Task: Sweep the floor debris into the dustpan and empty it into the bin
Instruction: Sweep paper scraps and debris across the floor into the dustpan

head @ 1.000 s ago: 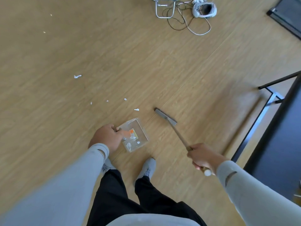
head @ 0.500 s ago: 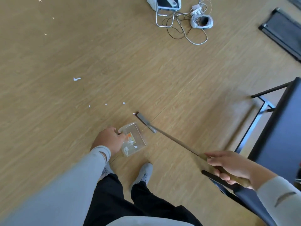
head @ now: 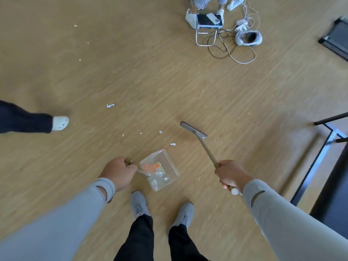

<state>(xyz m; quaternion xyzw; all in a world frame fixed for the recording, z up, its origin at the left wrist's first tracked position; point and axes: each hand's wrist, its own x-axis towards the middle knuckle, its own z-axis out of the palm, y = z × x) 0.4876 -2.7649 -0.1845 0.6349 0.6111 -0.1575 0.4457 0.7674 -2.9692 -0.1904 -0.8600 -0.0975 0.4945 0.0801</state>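
Gripping the wooden handle near its top, the right hand (head: 230, 176) held the broom (head: 204, 146), whose narrow grey head (head: 193, 130) sat on the wooden floor (head: 150, 72) just beyond the dustpan. The left hand (head: 118, 173) curled around the short handle of the clear dustpan (head: 162, 170), its fingertips hidden. Orange and white scraps lay inside the pan, blurred. Small white paper bits (head: 172, 144) were scattered between pan and broom head and farther left. Another person's foot (head: 60, 123) entered from the left edge. No bin showed.
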